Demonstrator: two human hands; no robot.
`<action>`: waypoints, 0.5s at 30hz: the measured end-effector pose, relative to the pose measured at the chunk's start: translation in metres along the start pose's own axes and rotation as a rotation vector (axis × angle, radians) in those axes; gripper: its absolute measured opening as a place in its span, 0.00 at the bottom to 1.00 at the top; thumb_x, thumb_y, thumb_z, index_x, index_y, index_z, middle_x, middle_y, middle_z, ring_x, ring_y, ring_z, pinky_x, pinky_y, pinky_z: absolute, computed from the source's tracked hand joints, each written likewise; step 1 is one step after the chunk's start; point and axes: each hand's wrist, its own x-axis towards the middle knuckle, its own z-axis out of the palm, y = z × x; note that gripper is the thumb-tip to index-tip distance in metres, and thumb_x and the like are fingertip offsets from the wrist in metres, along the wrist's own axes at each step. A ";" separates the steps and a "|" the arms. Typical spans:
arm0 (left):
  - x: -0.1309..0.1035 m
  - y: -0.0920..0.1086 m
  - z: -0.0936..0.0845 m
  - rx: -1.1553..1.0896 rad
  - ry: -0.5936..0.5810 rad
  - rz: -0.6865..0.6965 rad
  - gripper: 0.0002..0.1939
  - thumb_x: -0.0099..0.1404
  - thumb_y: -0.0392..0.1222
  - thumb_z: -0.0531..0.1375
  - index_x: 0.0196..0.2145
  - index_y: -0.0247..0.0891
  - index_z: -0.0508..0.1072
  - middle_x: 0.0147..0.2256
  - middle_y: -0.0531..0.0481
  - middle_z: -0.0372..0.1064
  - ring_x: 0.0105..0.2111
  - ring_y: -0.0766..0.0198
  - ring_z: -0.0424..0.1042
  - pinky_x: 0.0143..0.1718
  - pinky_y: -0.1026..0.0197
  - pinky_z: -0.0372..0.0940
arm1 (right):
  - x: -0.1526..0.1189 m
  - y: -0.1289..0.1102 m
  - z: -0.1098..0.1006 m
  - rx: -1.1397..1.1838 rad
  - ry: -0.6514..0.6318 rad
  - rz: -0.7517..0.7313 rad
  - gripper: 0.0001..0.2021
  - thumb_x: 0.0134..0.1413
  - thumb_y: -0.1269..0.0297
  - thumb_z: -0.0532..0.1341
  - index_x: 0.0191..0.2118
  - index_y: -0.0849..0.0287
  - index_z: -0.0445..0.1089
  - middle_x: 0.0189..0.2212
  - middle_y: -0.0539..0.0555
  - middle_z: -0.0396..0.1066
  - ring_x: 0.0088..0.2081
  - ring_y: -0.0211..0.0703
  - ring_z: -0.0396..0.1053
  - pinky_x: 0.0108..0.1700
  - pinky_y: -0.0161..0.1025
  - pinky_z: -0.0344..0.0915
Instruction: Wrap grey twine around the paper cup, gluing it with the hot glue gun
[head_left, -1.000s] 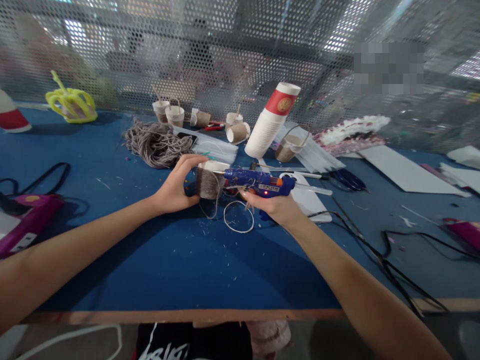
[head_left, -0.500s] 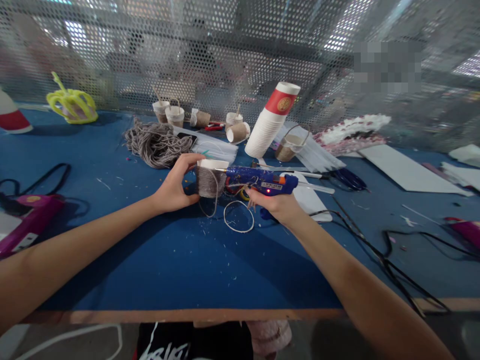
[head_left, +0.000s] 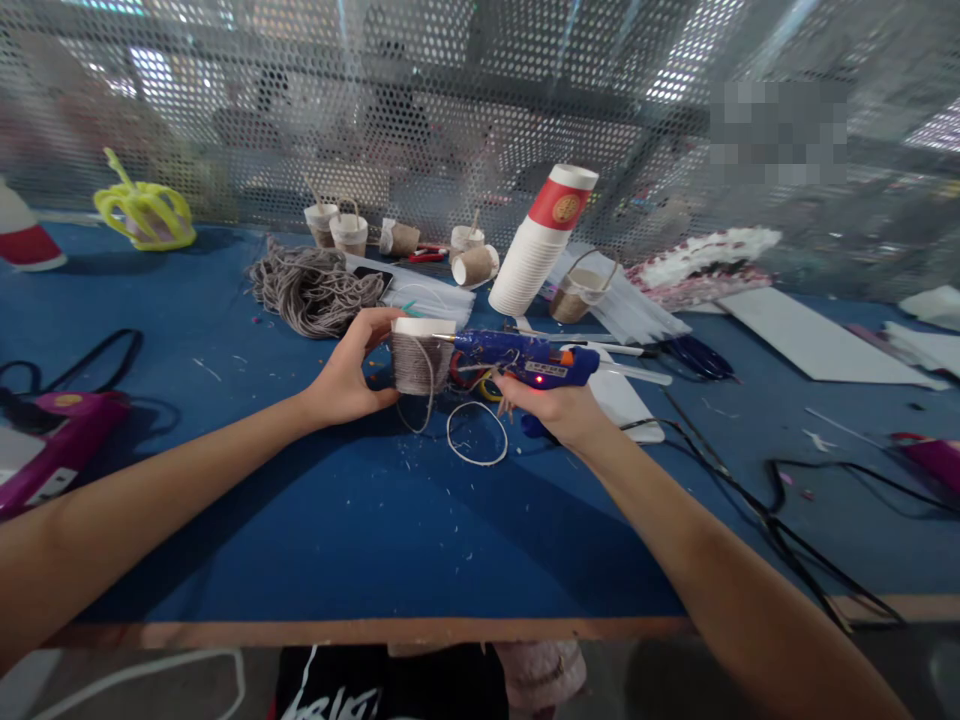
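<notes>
My left hand (head_left: 352, 372) is closed around the left side of a paper cup (head_left: 417, 362) wrapped in grey-brown cord, its white rim bare at the top. A loose end of cord (head_left: 430, 405) hangs in a loop from the cup's side. My right hand (head_left: 551, 402) grips a blue glue gun (head_left: 506, 350) with a red light lit on its body. The gun's metal nozzle points left and meets the upper right side of the cup, near the rim. A clear glue stick (head_left: 636, 372) sticks out of its back. Below lies a white ring (head_left: 478, 434).
A heap of grey-brown cord (head_left: 311, 288) lies behind my left hand. A tilted stack of paper cups (head_left: 534, 250) and small cord-wrapped buckets (head_left: 581, 292) stand at the back. Purple glue guns (head_left: 71, 440) lie at the sides; black cables (head_left: 739, 490) cross the right. Perforated metal (head_left: 465, 110) closes the back.
Hardly anything differs. The glue gun has shifted very slightly right against the cup; both hands keep their hold.
</notes>
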 end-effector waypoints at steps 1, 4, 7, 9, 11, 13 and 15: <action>0.000 0.000 0.000 -0.003 -0.001 -0.001 0.36 0.54 0.33 0.66 0.58 0.42 0.58 0.57 0.38 0.64 0.61 0.50 0.68 0.65 0.46 0.64 | 0.001 -0.002 0.000 0.000 -0.011 -0.003 0.08 0.47 0.59 0.67 0.24 0.52 0.69 0.20 0.48 0.70 0.26 0.45 0.70 0.38 0.48 0.74; 0.000 -0.001 0.000 -0.016 0.005 0.005 0.36 0.55 0.35 0.67 0.58 0.42 0.57 0.57 0.38 0.64 0.61 0.50 0.68 0.65 0.46 0.63 | 0.002 -0.007 0.000 -0.001 -0.023 -0.025 0.09 0.47 0.59 0.66 0.22 0.52 0.68 0.20 0.48 0.70 0.26 0.44 0.70 0.37 0.46 0.74; -0.001 -0.003 0.001 -0.020 0.009 0.003 0.36 0.55 0.37 0.67 0.58 0.42 0.57 0.57 0.39 0.65 0.61 0.50 0.68 0.66 0.46 0.63 | 0.003 -0.006 0.000 0.006 -0.023 -0.023 0.10 0.47 0.59 0.66 0.22 0.52 0.67 0.19 0.48 0.69 0.27 0.45 0.71 0.36 0.46 0.74; -0.001 -0.003 0.000 -0.022 0.005 -0.005 0.37 0.55 0.37 0.68 0.58 0.42 0.56 0.57 0.39 0.65 0.62 0.49 0.68 0.65 0.46 0.63 | 0.003 -0.004 0.001 0.021 -0.010 0.000 0.10 0.47 0.58 0.67 0.22 0.52 0.67 0.18 0.48 0.67 0.27 0.46 0.71 0.34 0.45 0.73; -0.001 -0.002 0.000 -0.031 0.004 -0.013 0.37 0.55 0.36 0.68 0.58 0.43 0.56 0.58 0.39 0.65 0.62 0.49 0.67 0.65 0.45 0.63 | 0.003 -0.003 0.002 0.042 0.002 0.016 0.10 0.47 0.59 0.66 0.22 0.52 0.67 0.17 0.48 0.66 0.26 0.45 0.71 0.34 0.45 0.73; -0.001 -0.002 0.000 -0.036 0.005 -0.024 0.37 0.54 0.36 0.68 0.57 0.43 0.56 0.58 0.38 0.65 0.63 0.48 0.67 0.66 0.45 0.63 | 0.003 -0.005 0.002 0.048 -0.001 0.012 0.09 0.47 0.60 0.66 0.22 0.53 0.67 0.18 0.47 0.67 0.26 0.44 0.70 0.35 0.46 0.73; -0.002 -0.002 0.000 -0.037 0.005 -0.039 0.37 0.54 0.36 0.68 0.57 0.43 0.55 0.58 0.38 0.65 0.63 0.47 0.66 0.66 0.44 0.62 | 0.003 -0.007 0.002 0.048 -0.007 0.005 0.09 0.47 0.60 0.66 0.22 0.53 0.67 0.18 0.48 0.68 0.26 0.44 0.71 0.36 0.46 0.73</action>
